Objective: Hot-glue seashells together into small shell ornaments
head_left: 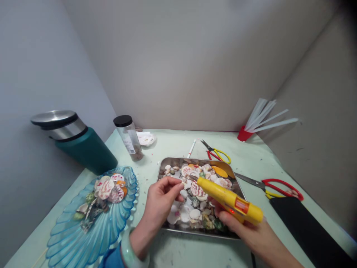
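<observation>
the right hand (248, 232) is closed around the yellow glue gun (216, 190), fingers wrapped beneath its body, which seems a steady way to keep the nozzle aimed. the gun slants over the right part of the metal tray (230, 171), its tip pointing toward the left hand (158, 197), and a small red light glows on its side. the left hand is over the tray's left side, thumb and forefinger brought narrowly together near the nozzle, a pose that suits fine handling; it may be pinching something tiny, but i cannot tell at this blur.

the tray sits in front of the person, between the hands and the wall, so its loose shells (198, 189) are in reach of both hands, and its raised rim likely keeps them from rolling off. to the left, a blue scalloped dish (111, 232) holds a cluster of shells (105, 187), mounded toward its far part, near the teal bottle (92, 152). white sticks (263, 115) lean in a red cup (244, 134) at the far right, probably stood up for easy picking. large scissors (251, 181) lie just right of the tray, smaller scissors (220, 154) behind it.
</observation>
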